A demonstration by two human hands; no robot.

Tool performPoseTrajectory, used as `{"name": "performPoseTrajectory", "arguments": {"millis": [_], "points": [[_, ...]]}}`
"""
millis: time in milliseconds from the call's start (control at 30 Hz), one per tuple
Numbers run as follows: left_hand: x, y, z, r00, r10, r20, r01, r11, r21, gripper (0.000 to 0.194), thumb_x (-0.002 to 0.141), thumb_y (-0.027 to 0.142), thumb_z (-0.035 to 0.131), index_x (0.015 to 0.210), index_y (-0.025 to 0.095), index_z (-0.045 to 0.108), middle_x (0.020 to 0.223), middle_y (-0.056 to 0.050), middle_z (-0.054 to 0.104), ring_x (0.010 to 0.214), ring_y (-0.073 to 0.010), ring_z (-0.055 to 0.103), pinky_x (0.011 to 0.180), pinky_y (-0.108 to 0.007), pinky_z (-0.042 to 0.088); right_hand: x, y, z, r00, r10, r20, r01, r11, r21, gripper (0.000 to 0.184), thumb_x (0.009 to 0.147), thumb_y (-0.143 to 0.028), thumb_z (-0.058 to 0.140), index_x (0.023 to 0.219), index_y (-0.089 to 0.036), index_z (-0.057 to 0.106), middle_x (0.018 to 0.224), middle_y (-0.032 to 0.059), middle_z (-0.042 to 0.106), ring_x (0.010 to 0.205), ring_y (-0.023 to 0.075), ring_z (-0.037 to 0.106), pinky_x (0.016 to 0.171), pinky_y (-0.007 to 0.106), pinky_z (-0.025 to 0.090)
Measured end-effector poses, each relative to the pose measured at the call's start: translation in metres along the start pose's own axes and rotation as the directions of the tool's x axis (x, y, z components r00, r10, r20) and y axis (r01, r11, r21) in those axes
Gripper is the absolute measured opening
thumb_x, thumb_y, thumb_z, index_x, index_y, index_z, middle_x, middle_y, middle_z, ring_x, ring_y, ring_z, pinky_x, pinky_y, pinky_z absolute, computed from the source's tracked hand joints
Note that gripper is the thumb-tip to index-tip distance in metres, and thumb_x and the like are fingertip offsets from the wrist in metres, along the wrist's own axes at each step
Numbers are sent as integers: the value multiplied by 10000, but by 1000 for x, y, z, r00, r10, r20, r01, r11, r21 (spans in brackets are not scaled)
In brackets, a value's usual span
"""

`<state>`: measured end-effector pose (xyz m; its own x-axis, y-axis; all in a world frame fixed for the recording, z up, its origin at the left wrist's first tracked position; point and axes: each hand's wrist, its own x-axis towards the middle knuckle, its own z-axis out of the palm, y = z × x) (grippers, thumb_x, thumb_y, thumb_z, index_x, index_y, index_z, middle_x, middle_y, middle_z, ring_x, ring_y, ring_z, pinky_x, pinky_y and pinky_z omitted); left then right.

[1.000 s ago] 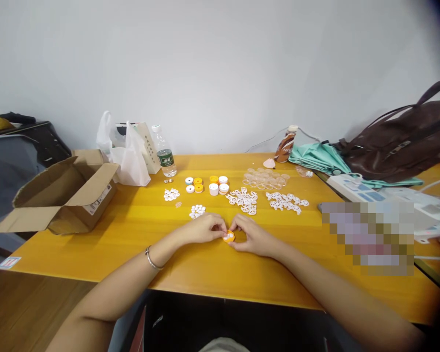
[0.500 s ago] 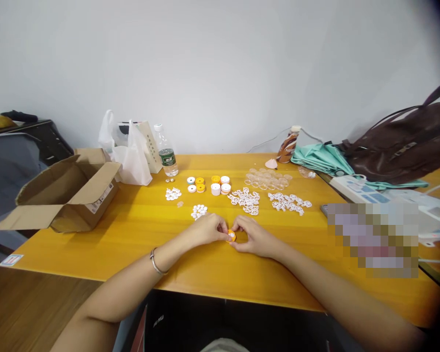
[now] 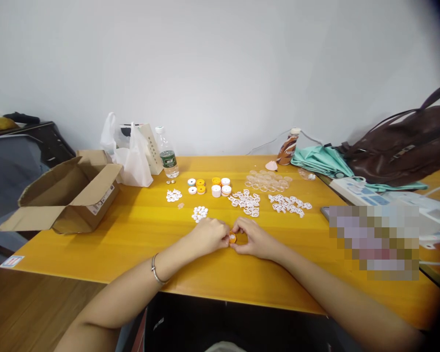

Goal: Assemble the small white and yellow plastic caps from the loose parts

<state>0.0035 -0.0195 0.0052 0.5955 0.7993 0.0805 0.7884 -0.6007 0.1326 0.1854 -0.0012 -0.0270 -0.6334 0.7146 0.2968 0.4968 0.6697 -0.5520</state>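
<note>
Between my two hands, just above or on the table, is a small round orange piece [image 3: 232, 238] with a white middle. My left hand [image 3: 214, 233] pinches its left side, the fingertips closed and partly covering it. My right hand [image 3: 252, 238] grips its right side between thumb and index finger, with a gap inside the curl. Beyond my left hand lies a cluster of small white round parts [image 3: 199, 213]. Farther off stand several white and orange round cases [image 3: 216, 190]. White openwork pieces [image 3: 251, 201] are spread beyond my right hand.
More white parts [image 3: 174, 195] lie left, and clear round rings [image 3: 267, 181] farther back. An open cardboard box [image 3: 80, 205], a plastic bag [image 3: 135, 164] and a water bottle [image 3: 168, 159] stand left. A brown bottle [image 3: 288, 149], a power strip [image 3: 359, 190] and a brown bag [image 3: 399, 142] are right.
My left hand has turned slightly and its fingers have closed in more over the left side of the orange piece. My right hand stays nearly in place. The view has shifted a little.
</note>
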Motion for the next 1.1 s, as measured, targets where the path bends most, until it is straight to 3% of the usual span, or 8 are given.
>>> {"name": "performPoseTrajectory", "arguments": {"millis": [200,367,533,800,933,1000,1100], "points": [[-3,-13,-11,997,67,-49,-68,997,-22,110,768,206,550,781,165,651,769,-48,689,662,-156,612,604,-230,401,0,1,0,1000,3,-1,-3,1000,6,185,660,-192,637,781,-208,498,791,7,548,749,167,514,691,294,399],[-6,-63,-30,980,-149,-131,150,989,-3,142,767,190,514,725,151,643,721,-51,672,642,-151,585,594,-231,371,0,0,-2,1000,15,23,-15,1000,5,193,668,-210,649,785,-209,495,807,13,545,765,170,510,698,296,397],[-4,-97,-27,971,-231,-62,229,973,-28,167,760,211,509,681,153,645,674,-43,668,597,-139,560,573,-228,342,0,0,-2,999,16,29,-16,1000,3,193,671,-213,650,780,-206,490,804,13,544,764,169,509,699,296,395],[-2,-88,-23,975,-218,-51,219,976,15,126,737,199,546,666,158,642,673,-49,666,591,-143,556,546,-227,321,-1,1,-2,1000,11,23,-11,1000,6,180,681,-222,646,782,-207,497,811,15,549,773,169,518,704,297,401],[-5,-79,-30,955,-229,-189,220,973,-67,190,806,274,525,730,154,651,728,-51,672,652,-143,580,601,-226,370,-1,1,-2,1000,7,20,-7,1000,12,180,685,-222,645,782,-206,494,811,16,548,773,168,516,703,297,405],[-6,-72,-30,954,-198,-226,167,974,-150,213,836,292,506,768,151,650,744,-47,667,660,-133,579,619,-223,390,-1,0,-2,1000,7,13,-7,1000,18,177,686,-224,645,776,-206,494,804,15,549,768,167,515,699,295,405],[-6,-57,-22,990,-8,-140,-37,948,-318,189,825,314,553,861,152,644,792,-37,658,693,-121,579,652,-215,417,-1,0,-2,1000,1,12,-2,1000,26,170,686,-217,645,782,-205,505,803,14,552,767,167,516,696,294,405]]}}
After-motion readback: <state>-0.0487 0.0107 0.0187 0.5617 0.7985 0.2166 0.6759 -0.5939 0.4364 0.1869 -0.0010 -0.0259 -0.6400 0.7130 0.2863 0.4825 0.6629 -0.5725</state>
